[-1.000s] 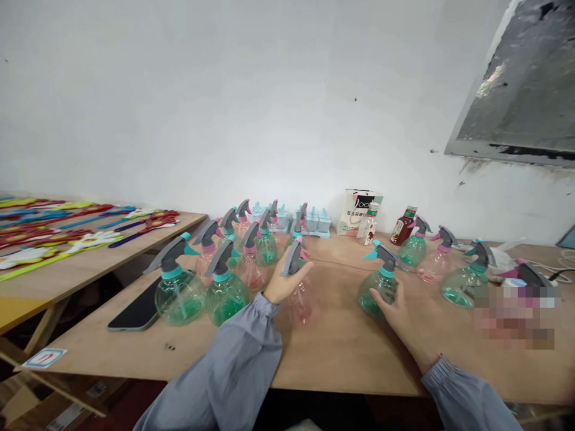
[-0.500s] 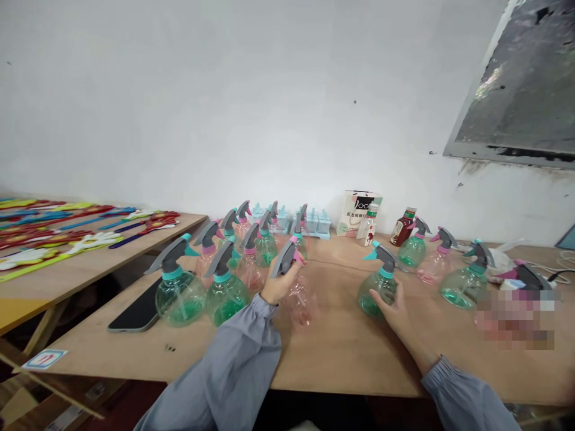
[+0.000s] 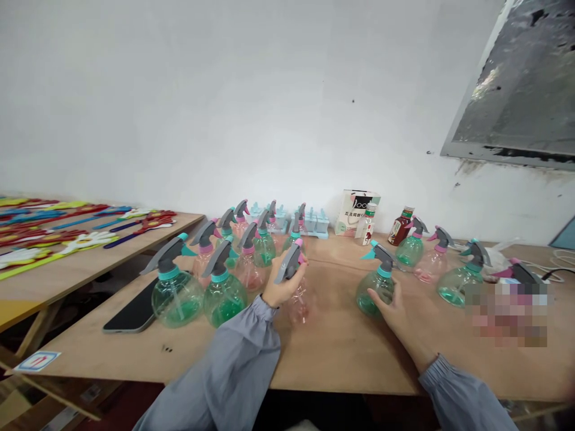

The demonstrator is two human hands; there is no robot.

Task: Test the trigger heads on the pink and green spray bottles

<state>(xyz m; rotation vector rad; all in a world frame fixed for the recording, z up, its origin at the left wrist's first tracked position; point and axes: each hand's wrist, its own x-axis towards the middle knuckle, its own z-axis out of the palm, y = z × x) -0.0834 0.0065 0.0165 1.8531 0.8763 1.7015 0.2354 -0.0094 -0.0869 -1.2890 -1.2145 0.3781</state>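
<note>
My left hand (image 3: 282, 282) is wrapped round the neck of a pink spray bottle (image 3: 300, 306), whose grey head with pink trigger rises above my fingers. With thumb and fingers round its right side, my right hand (image 3: 392, 306) grips a green spray bottle (image 3: 369, 292) standing on the table; its turquoise nozzle points left. Beside my left hand stand a green spray bottle (image 3: 224, 299) and another green one (image 3: 176, 302), with several pink and green bottles behind them. To the right of my right hand are a green bottle (image 3: 458, 284) and a pink bottle (image 3: 431, 263).
A black phone (image 3: 130, 308) lies at the table's left. Light-blue moulds (image 3: 317, 222), a paper bag (image 3: 348, 215) and a brown bottle (image 3: 399, 230) stand along the wall. Colourful hand-shaped items (image 3: 90, 241) cover the left table (image 3: 112, 257). A blurred patch hides part of the right side.
The view has shifted slightly. My left hand has tilted the pink spray bottle's head a little. My right hand stays on the green bottle.
</note>
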